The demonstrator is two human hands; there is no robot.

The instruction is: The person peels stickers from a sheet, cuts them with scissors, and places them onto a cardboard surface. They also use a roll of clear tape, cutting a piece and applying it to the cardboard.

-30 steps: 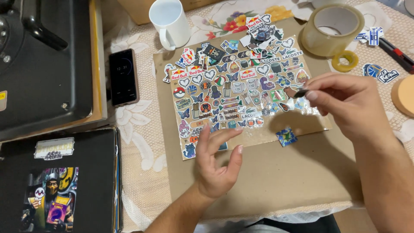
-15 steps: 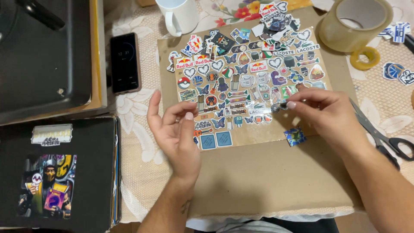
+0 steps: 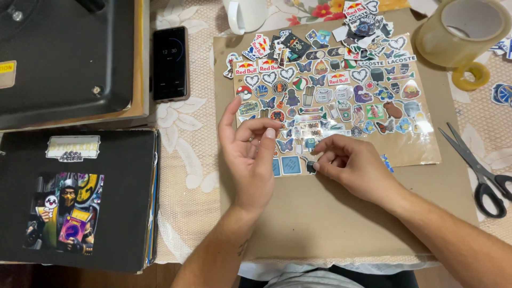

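A brown cardboard sheet point(image 3: 341, 224) lies on the lace tablecloth, its far half covered with many small colourful stickers point(image 3: 330, 90). My left hand point(image 3: 249, 152) hovers over the near left edge of the stickers, fingers curled, the thumb and forefinger close together; I cannot tell whether a sticker is between them. My right hand point(image 3: 349, 165) rests on the cardboard just below the stickers, its fingertips pinching a small dark sticker point(image 3: 311, 166). Two blue square stickers point(image 3: 288, 165) lie between my hands.
A roll of clear tape point(image 3: 461, 29) and a small yellow tape ring point(image 3: 471, 76) sit far right. Black scissors point(image 3: 480, 170) lie to the right. A phone point(image 3: 170, 63), a white mug point(image 3: 248, 13), a black machine point(image 3: 58, 53) and a black folder point(image 3: 74, 197) are on the left.
My right hand has moved left and nearer, from the sheet's right side to its bottom edge. My left hand has lifted off the cardboard and curled its fingers.
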